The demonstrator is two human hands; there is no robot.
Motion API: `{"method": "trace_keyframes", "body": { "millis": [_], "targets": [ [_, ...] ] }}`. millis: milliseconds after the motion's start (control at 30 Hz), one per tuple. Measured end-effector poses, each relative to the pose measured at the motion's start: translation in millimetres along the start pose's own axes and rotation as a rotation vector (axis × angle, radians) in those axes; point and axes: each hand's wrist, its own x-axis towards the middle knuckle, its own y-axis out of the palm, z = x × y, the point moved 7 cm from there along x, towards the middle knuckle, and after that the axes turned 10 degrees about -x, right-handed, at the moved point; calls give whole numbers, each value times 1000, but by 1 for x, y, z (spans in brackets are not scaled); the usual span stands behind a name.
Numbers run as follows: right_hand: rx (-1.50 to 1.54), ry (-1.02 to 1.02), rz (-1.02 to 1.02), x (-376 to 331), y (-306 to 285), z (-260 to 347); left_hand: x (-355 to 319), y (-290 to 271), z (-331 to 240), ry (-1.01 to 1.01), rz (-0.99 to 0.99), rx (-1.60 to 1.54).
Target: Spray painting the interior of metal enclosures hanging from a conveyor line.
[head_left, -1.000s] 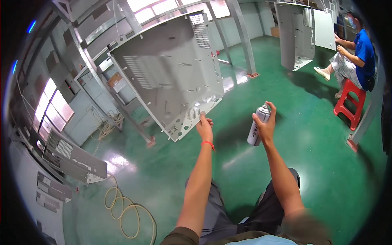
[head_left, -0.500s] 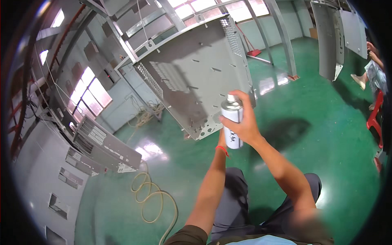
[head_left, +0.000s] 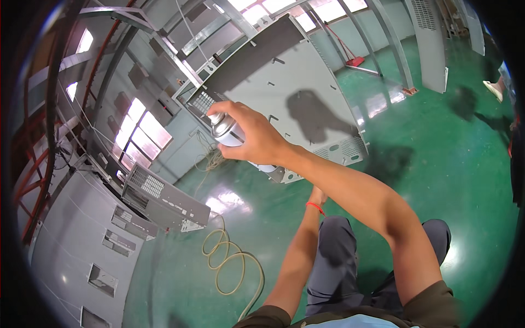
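Head view: one spray can point(head_left: 229, 133) in right hand point(head_left: 257, 136), one grey panel point(head_left: 284, 93).

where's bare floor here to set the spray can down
Bare glossy green floor lies right of the hanging grey sheet-metal panel, up to the upright grey panel. A smaller patch sits between the coiled yellow hose and the person's dark trousers. The left is crowded with grey perforated cabinets.

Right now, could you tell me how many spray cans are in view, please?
1: a silver metal spray can, gripped in the right hand raised before the hanging grey sheet-metal panel. Others may be hidden behind panels.
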Motion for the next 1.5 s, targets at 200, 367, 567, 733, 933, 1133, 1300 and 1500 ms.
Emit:
{"method": "trace_keyframes", "body": {
  "millis": [200,367,567,733,933,1133,1300,1500],
  "targets": [
    [9,89,-62,1,4,-11,-13,-2,2,-40,14,-65],
    [-3,-55,-20,7,15,-5,-19,41,2,-21,124,260],
    [-42,85,-67,0,1,-16,-43,62,-19,10,-52,250],
    [-37,32,-85,-27,-29,-12,-46,79,-40,45,-144,187],
    [-113,75,20,-107,-135,-21,-39,138,-70,346,-59,160],
    [-120,647,-163,-218,-274,-82,-70,70,-45,22,-118,133],
    [423,1156,-1010,-345,-364,-154,-8,47,11,-340,-234,717],
    [288,1072,-1027,-366,-390,-136,63,44,70,-492,-78,1340]
  ]
}}
